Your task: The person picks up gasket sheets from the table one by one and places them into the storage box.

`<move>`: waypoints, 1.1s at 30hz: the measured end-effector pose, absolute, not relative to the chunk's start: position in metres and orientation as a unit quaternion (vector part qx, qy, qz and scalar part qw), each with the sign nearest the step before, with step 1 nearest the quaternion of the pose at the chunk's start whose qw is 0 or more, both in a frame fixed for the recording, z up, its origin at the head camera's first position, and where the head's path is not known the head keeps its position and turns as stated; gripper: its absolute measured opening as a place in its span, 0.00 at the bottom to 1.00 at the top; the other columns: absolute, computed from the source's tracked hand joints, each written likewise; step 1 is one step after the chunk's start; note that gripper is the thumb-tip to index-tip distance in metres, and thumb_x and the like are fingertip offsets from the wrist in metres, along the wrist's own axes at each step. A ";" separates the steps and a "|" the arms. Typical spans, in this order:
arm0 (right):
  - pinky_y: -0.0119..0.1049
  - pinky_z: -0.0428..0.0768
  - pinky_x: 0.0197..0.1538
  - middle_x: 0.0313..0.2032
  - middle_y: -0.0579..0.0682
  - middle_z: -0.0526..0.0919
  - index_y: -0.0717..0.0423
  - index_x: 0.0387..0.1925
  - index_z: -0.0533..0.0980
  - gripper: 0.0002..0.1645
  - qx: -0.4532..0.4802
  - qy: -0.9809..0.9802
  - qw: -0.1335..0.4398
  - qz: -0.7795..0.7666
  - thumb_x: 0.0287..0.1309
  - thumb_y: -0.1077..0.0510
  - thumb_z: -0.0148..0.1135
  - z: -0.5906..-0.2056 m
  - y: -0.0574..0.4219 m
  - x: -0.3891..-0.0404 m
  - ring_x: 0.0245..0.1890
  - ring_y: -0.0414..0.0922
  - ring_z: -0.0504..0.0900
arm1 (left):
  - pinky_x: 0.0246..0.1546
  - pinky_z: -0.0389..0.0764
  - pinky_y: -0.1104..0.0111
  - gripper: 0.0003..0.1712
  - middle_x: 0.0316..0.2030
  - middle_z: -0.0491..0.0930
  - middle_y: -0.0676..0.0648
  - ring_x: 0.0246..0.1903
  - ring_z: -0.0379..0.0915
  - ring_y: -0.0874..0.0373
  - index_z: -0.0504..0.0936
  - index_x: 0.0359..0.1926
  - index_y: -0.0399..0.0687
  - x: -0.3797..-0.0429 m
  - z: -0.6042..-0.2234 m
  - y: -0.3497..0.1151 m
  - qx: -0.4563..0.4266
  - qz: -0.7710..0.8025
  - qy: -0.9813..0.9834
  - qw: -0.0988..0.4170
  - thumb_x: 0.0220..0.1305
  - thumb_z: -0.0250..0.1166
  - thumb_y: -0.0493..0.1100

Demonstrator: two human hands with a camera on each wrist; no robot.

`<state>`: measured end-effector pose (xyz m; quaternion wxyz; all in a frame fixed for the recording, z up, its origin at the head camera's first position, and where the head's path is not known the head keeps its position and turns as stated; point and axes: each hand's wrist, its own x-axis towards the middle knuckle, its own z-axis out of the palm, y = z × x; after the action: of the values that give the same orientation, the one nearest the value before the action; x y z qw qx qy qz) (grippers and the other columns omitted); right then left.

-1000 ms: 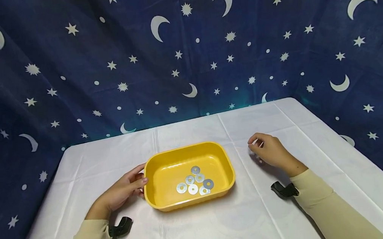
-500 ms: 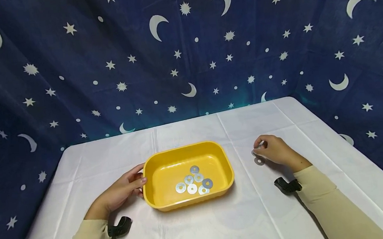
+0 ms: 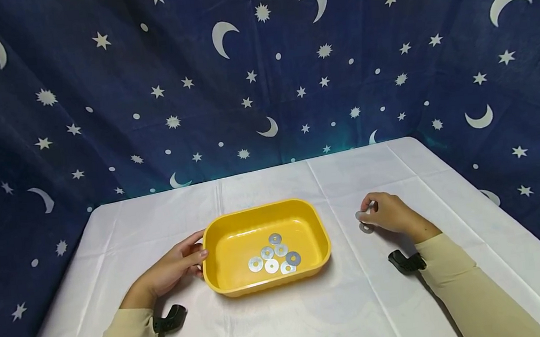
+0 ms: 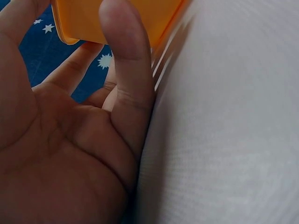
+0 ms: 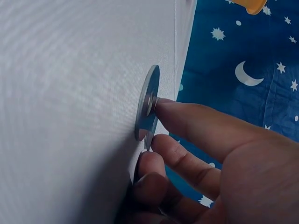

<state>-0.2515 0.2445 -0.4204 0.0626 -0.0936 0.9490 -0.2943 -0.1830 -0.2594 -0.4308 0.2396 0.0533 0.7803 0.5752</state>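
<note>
My left hand (image 3: 170, 268) holds the left end of a yellow plastic tray (image 3: 227, 287), thumb at the rim and fingers along its far side. Several round metal washers (image 3: 271, 266) lie flat on the tray floor, towards its right front. Right of the tray, my right hand (image 3: 389, 214) is low at the tablecloth with fingers curled, pinching a flat washer (image 3: 359, 217). A second washer (image 3: 366, 228) lies just in front of it. In the right wrist view one fingertip touches the face of a washer (image 5: 146, 116) near its hole; the curled fingers partly hide the other.
A white cloth (image 3: 312, 320) covers the table. Behind it and at the sides hangs a dark blue curtain (image 3: 196, 100) with moons and stars. Each wrist wears a black band mount (image 3: 170, 320).
My right hand has moved slightly right and nearer to me, and two washers at its fingertips have come into view. The left hand and the tray have stayed put.
</note>
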 end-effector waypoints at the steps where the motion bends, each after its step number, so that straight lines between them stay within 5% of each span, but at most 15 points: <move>1: 0.35 0.69 0.28 0.23 0.49 0.72 0.57 0.35 0.77 0.11 -0.094 0.949 0.066 -0.294 0.58 0.54 0.68 -0.421 0.244 -0.252 0.24 0.43 0.70 | 0.41 0.85 0.68 0.40 0.63 0.69 0.32 0.38 0.79 0.53 0.52 0.78 0.49 -0.183 -0.431 -0.259 0.054 0.575 0.780 0.242 0.73 0.58 0.49; 33: 0.34 0.68 0.32 0.25 0.48 0.70 0.61 0.37 0.72 0.14 -0.129 0.940 0.078 -0.307 0.54 0.61 0.70 -0.417 0.244 -0.249 0.26 0.42 0.70 | 0.40 0.85 0.68 0.39 0.57 0.73 0.36 0.37 0.78 0.53 0.52 0.78 0.48 -0.182 -0.431 -0.258 0.057 0.575 0.781 0.239 0.73 0.58 0.49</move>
<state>-0.2493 0.2444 -0.4170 0.0784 -0.1294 0.9396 -0.3070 -0.1825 -0.2583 -0.4311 0.2385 0.0565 0.7805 0.5750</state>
